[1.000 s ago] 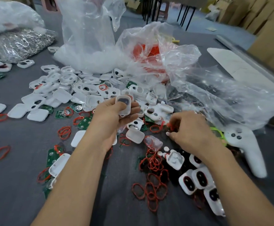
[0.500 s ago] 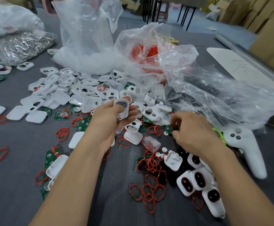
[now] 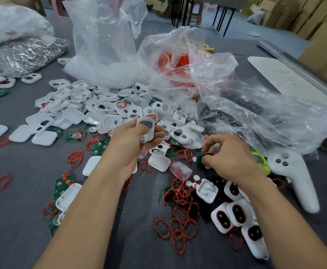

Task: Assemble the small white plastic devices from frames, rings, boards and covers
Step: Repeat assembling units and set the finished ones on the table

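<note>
The left hand (image 3: 131, 140) grips a white frame (image 3: 145, 129). Just right of the frame, the right hand's (image 3: 230, 156) fingers (image 3: 213, 140) pinch a green board (image 3: 200, 158). The likely next move, seating the board in the frame, needs careful alignment.

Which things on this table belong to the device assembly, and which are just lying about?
Job: white frame in left hand; green board in right hand; red rings; white covers.
Lying about: white controller; cardboard boxes.
</note>
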